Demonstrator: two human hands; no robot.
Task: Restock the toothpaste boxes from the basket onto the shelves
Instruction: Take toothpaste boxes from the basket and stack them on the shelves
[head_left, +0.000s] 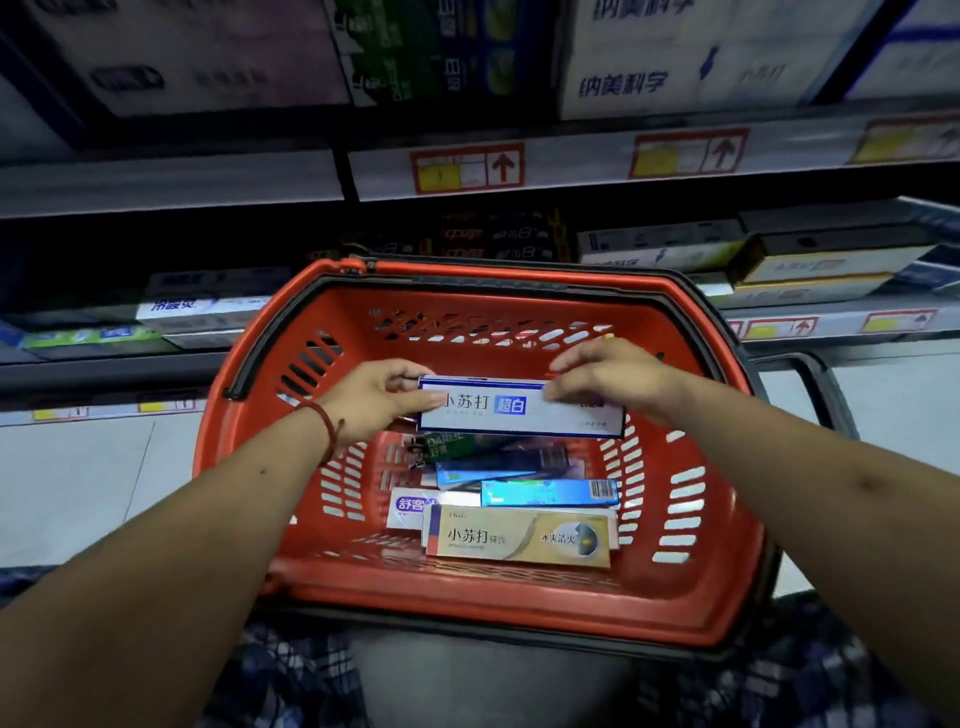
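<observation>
Box (519, 410): held level over the basket's (727, 571) middle, above the pile (519, 535).
Left hand (382, 402): grips its left end.
Right hand (613, 379): pinches its right top edge.
Tip: lift clear of the far rim, label outward.

Price labels (466, 167), tiled floor (78, 483), plaid cloth (291, 670)

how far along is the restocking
Done: the shelves hold boxes, though which came from the red basket is unclear. In hand: left hand and right hand hold a white-and-blue box over the basket. Left: several boxes lie inside, including a gold box and a blue box.
</observation>
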